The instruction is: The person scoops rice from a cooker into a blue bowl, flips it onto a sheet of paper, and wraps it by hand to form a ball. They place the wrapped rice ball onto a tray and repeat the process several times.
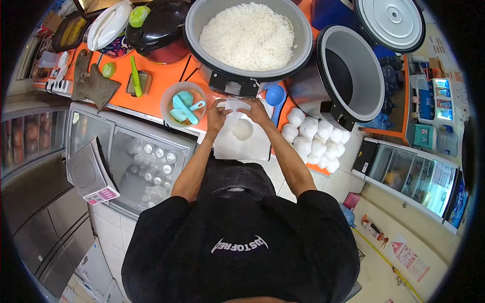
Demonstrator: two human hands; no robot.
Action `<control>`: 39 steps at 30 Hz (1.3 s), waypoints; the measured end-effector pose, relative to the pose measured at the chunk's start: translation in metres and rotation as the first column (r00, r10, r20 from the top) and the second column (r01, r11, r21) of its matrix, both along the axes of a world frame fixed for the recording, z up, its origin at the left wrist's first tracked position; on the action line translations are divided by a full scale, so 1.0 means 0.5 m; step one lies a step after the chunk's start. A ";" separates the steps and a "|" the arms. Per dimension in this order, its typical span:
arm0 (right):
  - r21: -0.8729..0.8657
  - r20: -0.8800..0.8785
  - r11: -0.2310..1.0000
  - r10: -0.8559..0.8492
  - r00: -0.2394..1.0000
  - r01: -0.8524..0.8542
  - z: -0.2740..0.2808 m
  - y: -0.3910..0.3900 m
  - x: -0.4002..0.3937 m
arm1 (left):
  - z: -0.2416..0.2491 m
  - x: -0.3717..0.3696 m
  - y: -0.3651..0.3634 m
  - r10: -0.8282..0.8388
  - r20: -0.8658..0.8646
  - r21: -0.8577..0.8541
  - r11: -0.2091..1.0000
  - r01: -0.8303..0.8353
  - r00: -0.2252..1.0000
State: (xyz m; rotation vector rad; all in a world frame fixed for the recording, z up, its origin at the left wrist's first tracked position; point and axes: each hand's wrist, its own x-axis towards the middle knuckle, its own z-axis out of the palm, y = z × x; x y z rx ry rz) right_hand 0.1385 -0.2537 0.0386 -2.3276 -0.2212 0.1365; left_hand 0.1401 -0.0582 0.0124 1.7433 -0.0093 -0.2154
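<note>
A rounded mound of white rice (242,130) lies on a sheet of white wrapping paper (230,149) at the counter's front edge. At the sheet's far left side, my left hand (217,117) has its fingers closed on the paper. My right hand (257,112) grips the far right side in the same way, and the far edge looks lifted between the two. Just left of my hands stands a bowl (164,103) with turquoise scoops (185,107) in reddish liquid. A blue round scoop (275,95) lies beyond my right hand.
A large cooker full of rice (247,38) stands directly ahead, with an open empty pot (348,70) on its right. Several white wrapped bundles (318,144) are piled at right. A scale (93,174) rests over a glass-topped freezer (146,166) at left.
</note>
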 end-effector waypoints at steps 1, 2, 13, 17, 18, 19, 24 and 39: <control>0.000 -0.004 1.000 -0.002 1.000 0.002 -0.001 -0.001 -0.001 | 0.003 -0.001 0.000 -0.002 -0.004 0.000 1.000 0.002 1.000; 0.031 0.097 0.999 0.025 0.995 -0.028 -0.001 -0.004 0.002 | 0.007 0.001 0.002 -0.012 -0.053 -0.016 1.000 0.011 0.999; 0.182 0.119 0.982 0.030 0.992 -0.051 -0.030 -0.032 -0.017 | -0.028 0.003 0.001 -0.057 -0.047 0.016 0.998 0.058 0.997; 0.118 0.176 0.993 0.011 0.984 -0.032 -0.019 -0.029 -0.034 | -0.044 -0.009 0.000 0.027 -0.033 -0.156 0.987 -0.032 0.999; 0.079 0.217 0.995 0.047 0.975 -0.066 -0.015 -0.030 -0.034 | -0.037 -0.008 -0.002 0.071 -0.046 -0.204 0.976 -0.079 0.996; 0.077 0.221 0.995 0.046 0.974 -0.065 -0.012 -0.030 -0.033 | -0.030 -0.007 -0.003 0.070 -0.042 -0.206 0.975 -0.077 0.997; 0.236 0.127 0.967 0.063 0.990 -0.092 0.009 -0.018 -0.048 | 0.023 -0.016 -0.006 0.121 -0.004 -0.216 0.969 -0.119 0.993; 0.285 0.171 0.958 -0.072 0.983 0.020 -0.006 -0.002 -0.075 | -0.042 -0.025 -0.026 0.296 -0.249 -0.376 0.848 -0.373 0.922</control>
